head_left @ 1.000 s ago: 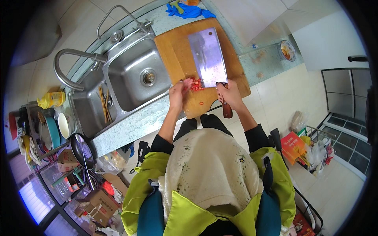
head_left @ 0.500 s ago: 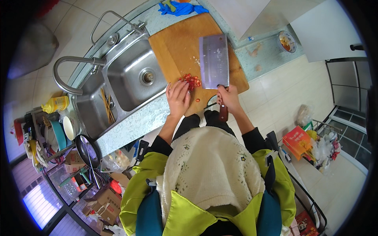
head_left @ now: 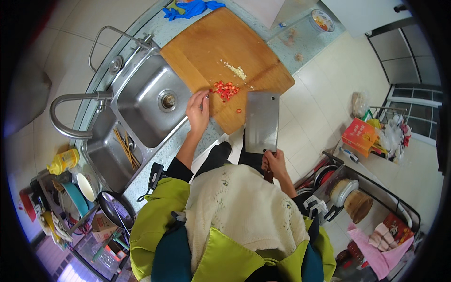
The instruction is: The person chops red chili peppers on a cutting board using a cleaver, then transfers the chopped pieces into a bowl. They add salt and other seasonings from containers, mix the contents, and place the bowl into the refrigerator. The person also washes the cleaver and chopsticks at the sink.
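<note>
Cleaver (head_left: 262, 123) drawn bodyward; chopped chilies (head_left: 225, 90) beside left hand (head_left: 198, 113).

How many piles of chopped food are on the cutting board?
2: the red pile beside the left hand, and the pale pile just beyond it. One red piece lies apart; the cleaver may hide loose bits.

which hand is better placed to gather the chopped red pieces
Probably the left hand: it is beside the chopped red pieces, while the right hand grips the cleaver farther away.
</note>
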`<state>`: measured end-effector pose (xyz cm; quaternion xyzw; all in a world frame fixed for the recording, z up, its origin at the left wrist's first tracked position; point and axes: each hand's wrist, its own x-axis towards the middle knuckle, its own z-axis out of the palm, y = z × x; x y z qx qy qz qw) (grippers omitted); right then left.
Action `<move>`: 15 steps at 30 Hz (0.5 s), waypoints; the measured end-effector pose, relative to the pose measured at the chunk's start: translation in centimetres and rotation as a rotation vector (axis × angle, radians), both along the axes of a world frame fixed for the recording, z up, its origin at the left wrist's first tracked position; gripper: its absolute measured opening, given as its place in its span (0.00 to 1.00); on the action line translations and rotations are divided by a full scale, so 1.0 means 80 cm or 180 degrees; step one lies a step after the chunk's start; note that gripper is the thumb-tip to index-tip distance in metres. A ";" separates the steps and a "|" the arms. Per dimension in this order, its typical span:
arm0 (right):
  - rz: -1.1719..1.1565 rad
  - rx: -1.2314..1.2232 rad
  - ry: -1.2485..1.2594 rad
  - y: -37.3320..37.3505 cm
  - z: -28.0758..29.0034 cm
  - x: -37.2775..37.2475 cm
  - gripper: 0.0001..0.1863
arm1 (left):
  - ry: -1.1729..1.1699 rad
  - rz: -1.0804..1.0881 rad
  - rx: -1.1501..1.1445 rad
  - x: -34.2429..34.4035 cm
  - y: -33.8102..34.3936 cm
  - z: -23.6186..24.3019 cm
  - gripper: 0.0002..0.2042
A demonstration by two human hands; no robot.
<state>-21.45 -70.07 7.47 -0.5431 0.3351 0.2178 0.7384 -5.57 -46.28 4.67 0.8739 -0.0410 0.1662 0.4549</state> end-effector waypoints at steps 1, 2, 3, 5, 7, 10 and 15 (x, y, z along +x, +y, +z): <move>-0.0157 0.0212 -0.0058 0.011 -0.004 -0.006 0.12 | 0.0043 0.0058 -0.0299 0.005 -0.006 -0.004 0.09; -0.0153 0.0203 0.0025 0.022 -0.008 -0.009 0.11 | 0.0121 0.0090 -0.0283 0.008 -0.011 -0.008 0.10; -0.0187 0.0292 0.0132 0.033 -0.012 -0.008 0.11 | 0.0215 0.0121 -0.0280 0.013 -0.016 -0.010 0.12; -0.0304 0.0410 -0.0003 0.055 -0.019 -0.001 0.11 | 0.0186 0.0112 -0.0192 0.020 -0.026 -0.012 0.14; -0.0513 0.0549 -0.0057 0.074 -0.023 0.012 0.12 | -0.0054 0.0017 -0.0052 0.028 -0.034 -0.012 0.15; -0.0604 0.0655 -0.0195 0.096 -0.028 0.033 0.11 | -0.0001 -0.0276 0.0136 0.038 -0.048 -0.015 0.16; -0.0505 0.0866 -0.0221 0.126 -0.034 0.060 0.12 | -0.0094 -0.0570 0.0280 0.039 -0.054 -0.024 0.18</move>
